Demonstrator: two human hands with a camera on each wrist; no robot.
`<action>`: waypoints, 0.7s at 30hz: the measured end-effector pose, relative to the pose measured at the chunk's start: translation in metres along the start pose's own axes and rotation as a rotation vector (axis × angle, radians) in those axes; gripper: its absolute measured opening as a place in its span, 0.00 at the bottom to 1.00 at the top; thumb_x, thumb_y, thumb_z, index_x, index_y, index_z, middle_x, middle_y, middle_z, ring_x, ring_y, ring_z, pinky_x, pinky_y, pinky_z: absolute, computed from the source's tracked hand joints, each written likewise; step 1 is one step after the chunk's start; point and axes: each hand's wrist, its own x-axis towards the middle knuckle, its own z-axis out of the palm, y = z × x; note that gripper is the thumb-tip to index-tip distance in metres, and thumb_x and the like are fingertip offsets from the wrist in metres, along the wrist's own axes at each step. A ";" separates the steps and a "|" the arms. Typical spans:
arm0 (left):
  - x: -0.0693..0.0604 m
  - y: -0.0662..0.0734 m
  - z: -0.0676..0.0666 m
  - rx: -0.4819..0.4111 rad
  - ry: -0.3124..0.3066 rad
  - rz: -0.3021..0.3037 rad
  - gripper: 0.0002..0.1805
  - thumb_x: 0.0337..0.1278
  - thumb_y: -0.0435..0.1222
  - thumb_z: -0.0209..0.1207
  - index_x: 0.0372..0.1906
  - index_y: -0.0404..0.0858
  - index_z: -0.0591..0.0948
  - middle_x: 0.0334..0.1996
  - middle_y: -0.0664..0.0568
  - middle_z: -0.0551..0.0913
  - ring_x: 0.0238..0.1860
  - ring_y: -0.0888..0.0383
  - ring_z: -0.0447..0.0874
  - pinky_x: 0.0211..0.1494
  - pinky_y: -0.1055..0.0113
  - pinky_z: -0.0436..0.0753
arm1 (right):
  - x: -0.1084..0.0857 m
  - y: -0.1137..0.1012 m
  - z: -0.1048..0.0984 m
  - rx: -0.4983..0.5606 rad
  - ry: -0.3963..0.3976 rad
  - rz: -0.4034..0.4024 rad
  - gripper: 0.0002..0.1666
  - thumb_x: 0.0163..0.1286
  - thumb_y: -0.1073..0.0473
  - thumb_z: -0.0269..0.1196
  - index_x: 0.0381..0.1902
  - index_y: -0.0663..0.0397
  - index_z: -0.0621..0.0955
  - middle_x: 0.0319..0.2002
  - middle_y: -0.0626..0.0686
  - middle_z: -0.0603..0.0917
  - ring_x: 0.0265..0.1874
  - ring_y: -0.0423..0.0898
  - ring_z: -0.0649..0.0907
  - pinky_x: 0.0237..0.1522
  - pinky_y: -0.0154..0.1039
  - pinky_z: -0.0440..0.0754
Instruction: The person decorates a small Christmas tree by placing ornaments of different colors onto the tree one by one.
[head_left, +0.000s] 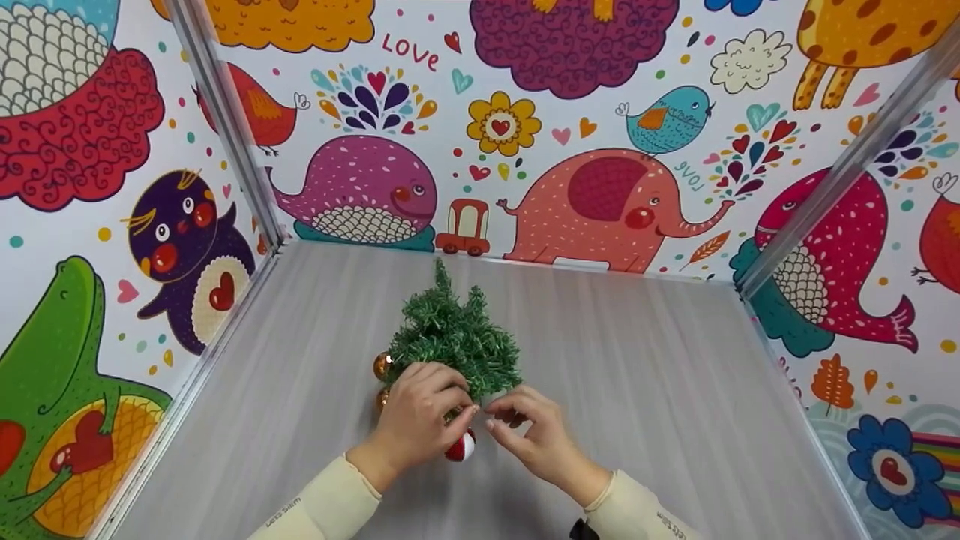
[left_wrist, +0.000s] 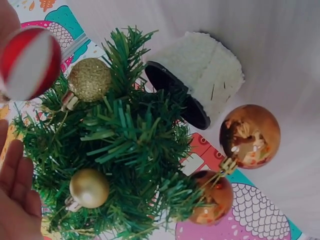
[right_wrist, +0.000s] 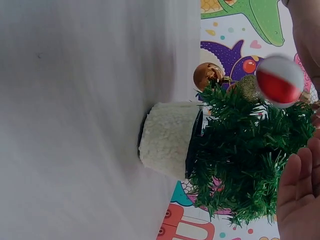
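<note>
A small artificial Christmas tree (head_left: 454, 334) lies on the table, its white fuzzy pot (right_wrist: 169, 140) towards me. At its near end my left hand (head_left: 424, 412) has thumb and index fingertip together, seemingly pinching the cord of a red-and-white Christmas ball (head_left: 460, 446). In the right wrist view this ball (right_wrist: 280, 82) hangs beside the branches. My right hand (head_left: 536, 435) faces the left with bent fingers; whether its fingertips hold the cord is hidden. Gold balls (left_wrist: 89, 188) and shiny copper balls (left_wrist: 250, 136) are on the tree.
The grey wood-grain table (head_left: 637, 360) is bordered by printed panels (head_left: 600, 202) at the back and both sides. Metal frame posts (head_left: 232, 120) stand at the corners. A small black object (head_left: 583, 529) shows by the right sleeve.
</note>
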 end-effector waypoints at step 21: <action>0.001 0.000 0.004 0.019 0.006 -0.001 0.06 0.44 0.39 0.73 0.22 0.47 0.85 0.30 0.61 0.81 0.35 0.59 0.79 0.42 0.62 0.76 | 0.004 0.002 0.015 0.094 0.015 0.062 0.08 0.62 0.75 0.67 0.31 0.58 0.84 0.30 0.54 0.82 0.25 0.44 0.81 0.24 0.39 0.82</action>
